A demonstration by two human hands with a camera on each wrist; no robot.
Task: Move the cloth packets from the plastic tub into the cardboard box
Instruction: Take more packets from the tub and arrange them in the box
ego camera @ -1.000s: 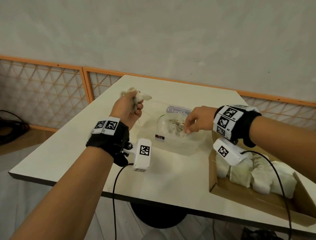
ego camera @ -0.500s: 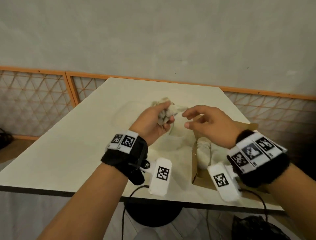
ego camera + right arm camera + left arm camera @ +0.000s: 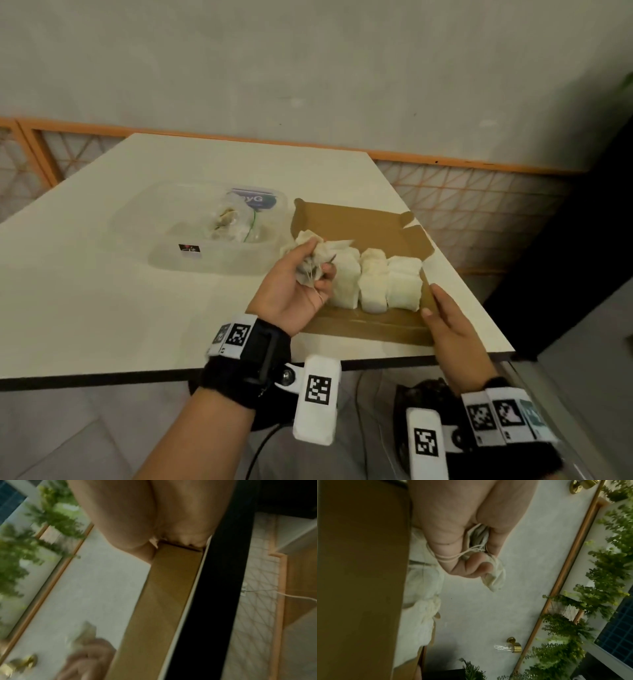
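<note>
A shallow cardboard box [image 3: 363, 219] lies on the table at the right, with several white cloth packets [image 3: 373, 287] standing in rows along its near side. My left hand [image 3: 317, 263] grips a crumpled cloth packet [image 3: 305, 237] with loose strings, just above the box's left part. The left wrist view shows the fingers [image 3: 471, 566] curled round this packet [image 3: 494, 580] beside the box wall [image 3: 359, 574]. My right hand [image 3: 432, 301] holds the box's near right corner, thumb over the near wall [image 3: 163, 595]. The clear plastic tub [image 3: 219, 257] stands left of the box.
Inside the tub lies a clear bag [image 3: 229, 222] with a green tie, beside a blue label [image 3: 255, 200]. The box sits close to the table's near right edge [image 3: 445, 358]. An orange lattice railing [image 3: 462, 192] runs behind the table.
My left hand has carried the packet rightward from beside the tub to over the box. My right hand has left the tub and taken the box's near right corner.
</note>
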